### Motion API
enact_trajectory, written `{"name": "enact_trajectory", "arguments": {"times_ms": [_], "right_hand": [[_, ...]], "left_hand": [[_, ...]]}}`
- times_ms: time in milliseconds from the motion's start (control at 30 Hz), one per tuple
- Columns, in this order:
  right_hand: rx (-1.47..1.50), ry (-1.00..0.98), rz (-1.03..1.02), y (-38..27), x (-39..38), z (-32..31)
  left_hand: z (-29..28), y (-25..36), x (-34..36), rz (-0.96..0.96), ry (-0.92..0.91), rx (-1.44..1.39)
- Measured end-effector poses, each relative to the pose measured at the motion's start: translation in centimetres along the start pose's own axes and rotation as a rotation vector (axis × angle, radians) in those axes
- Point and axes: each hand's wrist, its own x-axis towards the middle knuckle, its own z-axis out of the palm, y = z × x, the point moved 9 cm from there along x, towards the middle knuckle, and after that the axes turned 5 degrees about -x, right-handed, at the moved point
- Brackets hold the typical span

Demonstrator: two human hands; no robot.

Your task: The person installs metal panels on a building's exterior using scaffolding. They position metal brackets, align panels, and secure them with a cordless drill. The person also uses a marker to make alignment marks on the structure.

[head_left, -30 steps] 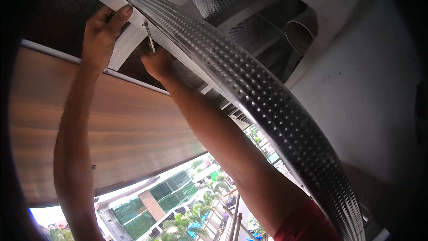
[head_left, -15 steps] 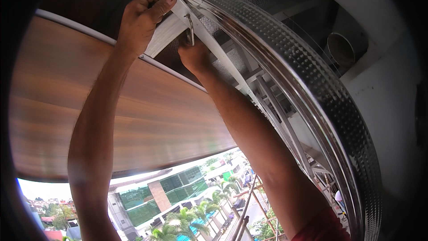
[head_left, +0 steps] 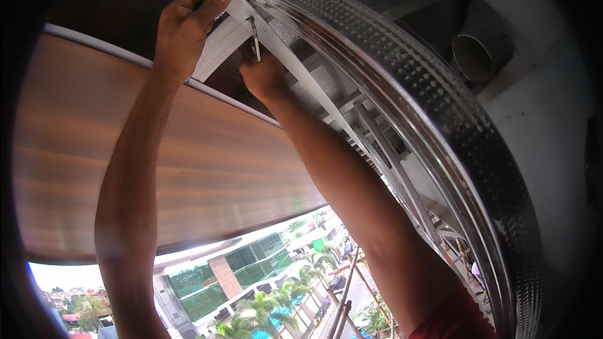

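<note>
Overhead, my left hand [head_left: 181,32] grips a light grey metal framing strip [head_left: 295,69], with the thumb pressed along its face. Lower on the same strip, my right hand [head_left: 264,76] is closed around a metal tool that looks like locking pliers [head_left: 254,39]. The curved jaw of the tool touches the strip, while its handle is mostly hidden in my fist. A wider metal crosspiece [head_left: 220,50] meets the strip between my two hands.
A long ribbed shiny metal strip [head_left: 433,94] curves close along the right. Brown wood-look panelling [head_left: 207,163] spans the left. A round pipe opening [head_left: 474,58] shows at upper right. Far below are scaffold poles [head_left: 342,304], palm trees [head_left: 260,311] and a glass-fronted building [head_left: 251,263].
The view has shifted slightly, so the hands and framing sit a little further left. Both hands keep their holds, and the tool stays against the strip.
</note>
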Motion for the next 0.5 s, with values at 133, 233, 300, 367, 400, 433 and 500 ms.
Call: {"name": "enact_trajectory", "arguments": {"times_ms": [133,233,300,367,400,433,500], "right_hand": [[0.181,0.071,0.087,-1.9,-0.3,-2.4],[0.228,0.104,0.051,-1.6,-0.5,-2.9],[0.341,0.172,-0.033,-2.5,-1.0,-3.6],[0.374,0.285,-0.098,-2.6,-1.0,-3.2],[0.248,0.316,-0.204,-3.2,-0.3,-2.8],[0.119,0.359,-0.302,-3.2,0.2,-2.5],[-0.082,0.256,-0.408,-4.0,-0.5,-3.0]], "left_hand": [[1.0,-0.4,-0.5,0.073,0.059,-0.056],[1.0,0.4,-0.5,0.044,0.0,0.021],[1.6,0.8,-1.2,0.021,-0.018,0.072],[1.2,0.7,-1.4,0.0,-0.031,0.16],[0.1,-0.8,-0.4,-0.06,-0.005,0.102],[1.1,-0.3,0.0,0.002,-0.079,-0.141],[2.7,-0.1,-0.2,0.073,-0.152,-0.345]]}}
